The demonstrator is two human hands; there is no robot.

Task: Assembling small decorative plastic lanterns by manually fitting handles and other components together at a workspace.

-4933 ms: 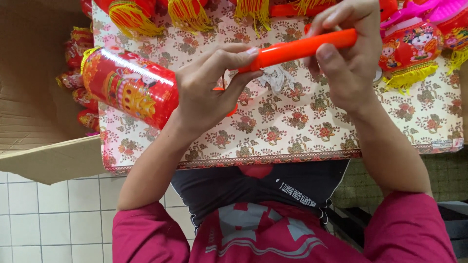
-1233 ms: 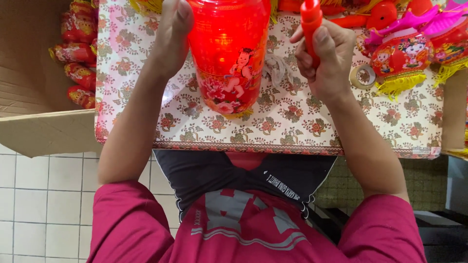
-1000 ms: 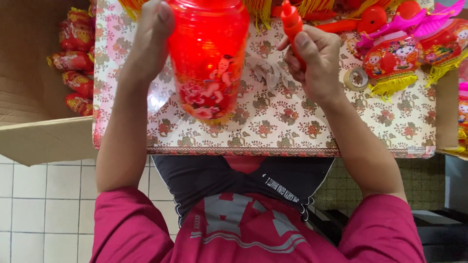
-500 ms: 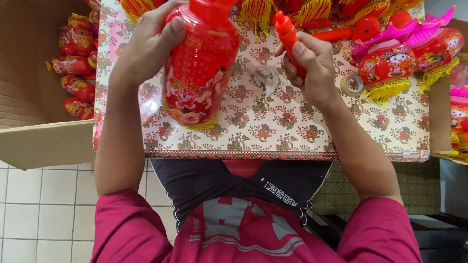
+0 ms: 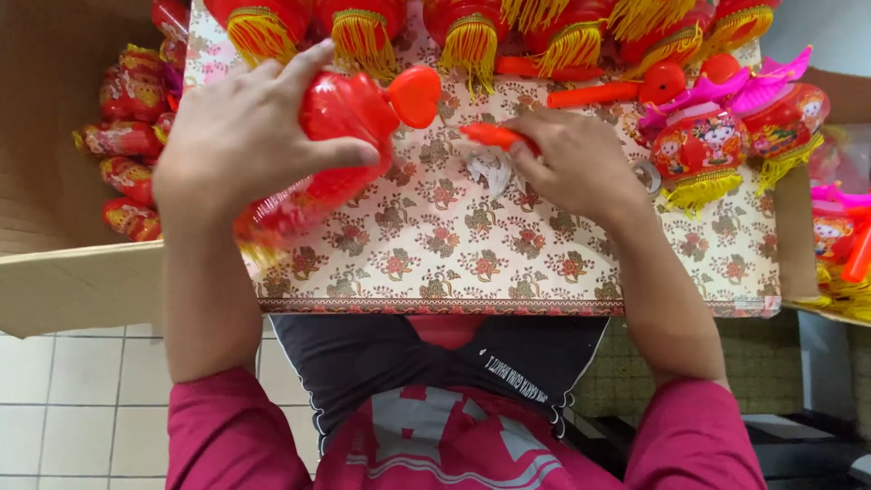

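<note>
Red lantern (image 5: 336,136) lay tilted over the floral surface (image 5: 472,263), gripped by the left hand (image 5: 245,136). Right hand (image 5: 572,163) pinched an orange stick (image 5: 490,136) beside it; a steady, aligned tip seemed best.

Lantern (image 5: 336,136) under left hand (image 5: 240,136): glossy translucent red, red heart-shaped tab, yellow fringe blurred at its lower end.

Stick (image 5: 494,136) in right hand (image 5: 572,163): orange-red.

Tabletop (image 5: 472,263) cloth: cream ground, repeating red-pink flower sprigs with olive leaves, darker patterned border strip along the near edge.

Hanging lanterns (image 5: 472,27) along the far edge: red bodies, yellow-gold tassels.

Figured lantern (image 5: 703,141): red with cartoon print, pink wing-like top, yellow fringe.

Spare sticks (image 5: 590,91): orange-red, red heart ends.

Packed lanterns (image 5: 122,145) in cardboard box (image 5: 54,163): red and yellow; box plain brown.

Sleeves (image 5: 227,436): magenta-pink. Apron (image 5: 435,363): dark, near black.

Floor (image 5: 73,399): white tiles, grey grout.
</note>
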